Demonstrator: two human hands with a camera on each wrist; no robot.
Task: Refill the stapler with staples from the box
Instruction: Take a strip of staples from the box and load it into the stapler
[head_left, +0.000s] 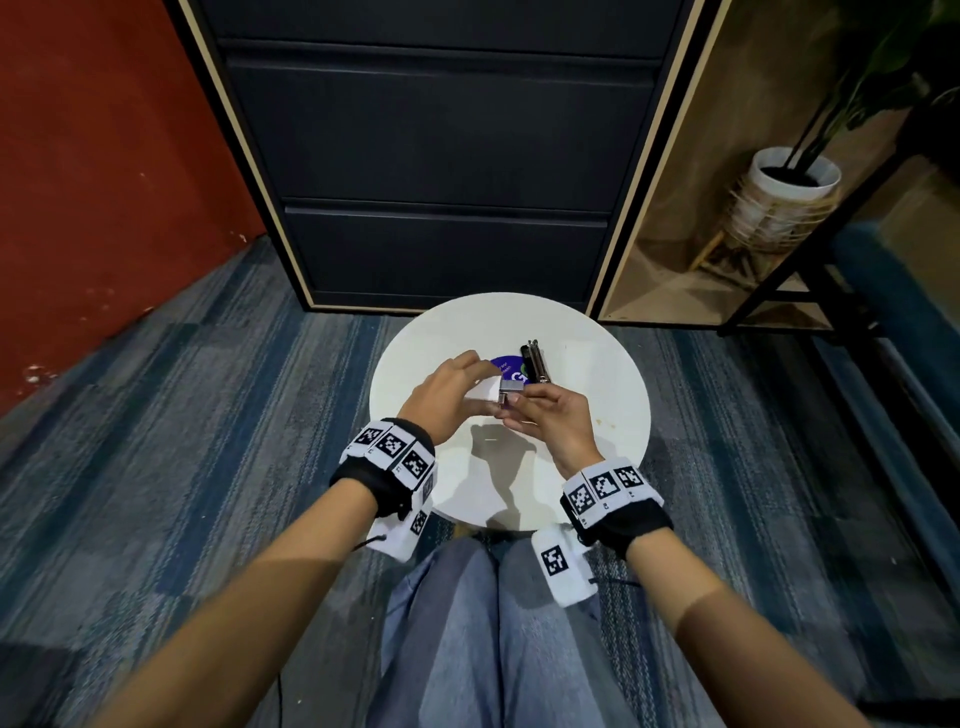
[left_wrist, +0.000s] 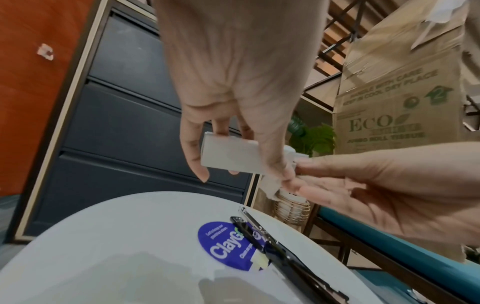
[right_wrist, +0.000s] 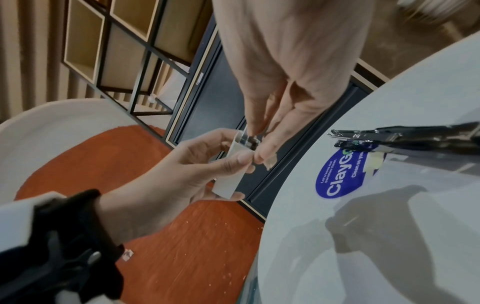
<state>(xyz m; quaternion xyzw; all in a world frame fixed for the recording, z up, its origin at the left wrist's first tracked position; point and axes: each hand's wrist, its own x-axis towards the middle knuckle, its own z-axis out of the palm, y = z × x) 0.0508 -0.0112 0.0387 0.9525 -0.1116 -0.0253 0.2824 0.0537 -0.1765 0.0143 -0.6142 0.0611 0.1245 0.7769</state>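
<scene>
The left hand (head_left: 448, 391) grips the small white staple box (left_wrist: 230, 153) above the round white table (head_left: 613, 374), while the right hand (head_left: 553, 415) pinches the silvery staple strip (head_left: 511, 387) jutting from the box's open end. Just beyond the hands, the opened stapler (head_left: 535, 359) lies on the table, partly over a blue sticker (right_wrist: 340, 174).

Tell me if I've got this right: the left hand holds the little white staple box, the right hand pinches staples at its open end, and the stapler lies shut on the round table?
Not quite: the stapler lies opened up on the round table, as the head view shows. The left hand does hold the white staple box, and the right hand pinches staples at its open end.
</scene>
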